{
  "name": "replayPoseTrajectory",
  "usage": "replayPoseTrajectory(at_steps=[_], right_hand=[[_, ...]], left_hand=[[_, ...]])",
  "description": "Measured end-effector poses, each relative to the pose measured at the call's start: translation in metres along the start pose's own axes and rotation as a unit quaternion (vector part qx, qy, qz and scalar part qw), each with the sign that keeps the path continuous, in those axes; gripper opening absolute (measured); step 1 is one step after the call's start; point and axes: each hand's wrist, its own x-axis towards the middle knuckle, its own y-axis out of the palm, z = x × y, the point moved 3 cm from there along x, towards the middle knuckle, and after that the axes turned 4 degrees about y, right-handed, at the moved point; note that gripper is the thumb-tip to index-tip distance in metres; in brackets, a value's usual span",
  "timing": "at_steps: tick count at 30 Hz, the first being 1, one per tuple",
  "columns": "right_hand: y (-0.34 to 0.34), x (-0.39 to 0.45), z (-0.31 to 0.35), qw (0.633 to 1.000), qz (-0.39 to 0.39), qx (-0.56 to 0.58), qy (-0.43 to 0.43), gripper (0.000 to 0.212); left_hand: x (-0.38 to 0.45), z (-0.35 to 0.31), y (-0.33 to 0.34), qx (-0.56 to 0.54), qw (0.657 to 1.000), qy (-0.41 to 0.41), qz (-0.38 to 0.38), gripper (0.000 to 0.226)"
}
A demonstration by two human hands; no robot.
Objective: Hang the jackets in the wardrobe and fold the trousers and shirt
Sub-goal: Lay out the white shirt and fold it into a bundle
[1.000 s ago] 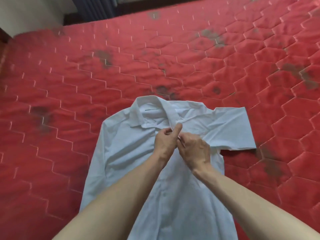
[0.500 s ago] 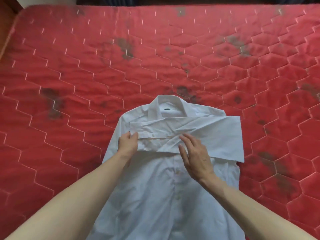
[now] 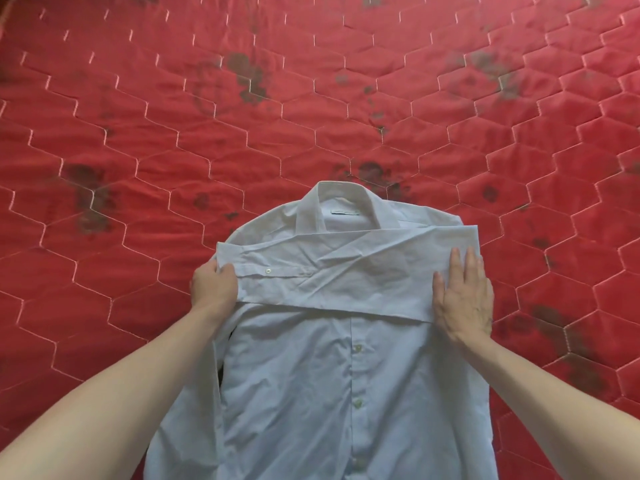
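Observation:
A white button-up shirt [image 3: 332, 382] lies face up on the red quilted mattress [image 3: 311, 116], collar pointing away from me. One sleeve [image 3: 346, 275] is folded flat across the chest from right to left. My left hand [image 3: 213, 287] grips the cuff end of that sleeve at the shirt's left edge, thumb on top of the cloth. My right hand [image 3: 462, 294] lies flat with straight fingers on the sleeve's fold at the shirt's right shoulder. No jackets or trousers are in view.
The mattress fills the whole view, with dark stains scattered over its hexagon stitching. A strip of brown edge [image 3: 5, 8] shows at the top left corner.
A second ago both hands worked at the placket below the collar. The sleeve was then folded across the chest, and my right hand has slid right to the shoulder fold. The camera moved closer.

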Motion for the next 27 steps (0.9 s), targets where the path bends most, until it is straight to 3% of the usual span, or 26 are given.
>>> replayPoseTrajectory(at_steps=[6, 10, 16, 24, 27], right_hand=[[0.011, 0.014, 0.001, 0.999, 0.036, -0.001, -0.023, 0.068], [0.026, 0.019, 0.0, 0.99, 0.106, -0.073, -0.053, 0.077], [0.02, 0.012, 0.004, 0.987, 0.049, -0.091, -0.124, 0.069], [0.038, 0.012, 0.001, 0.967, 0.209, -0.086, -0.116, 0.084], [0.034, 0.012, 0.003, 0.965, 0.217, -0.093, -0.112, 0.086]], left_hand=[[0.001, 0.004, -0.001, 0.124, 0.992, -0.009, 0.01, 0.037], [-0.004, 0.002, 0.001, 0.213, 0.977, -0.004, -0.001, 0.024], [-0.014, 0.006, 0.0, 0.229, 0.973, 0.026, -0.004, 0.023], [-0.03, 0.025, -0.007, 0.236, 0.97, 0.058, -0.003, 0.036], [-0.039, 0.044, -0.012, 0.315, 0.945, 0.086, -0.024, 0.031]])
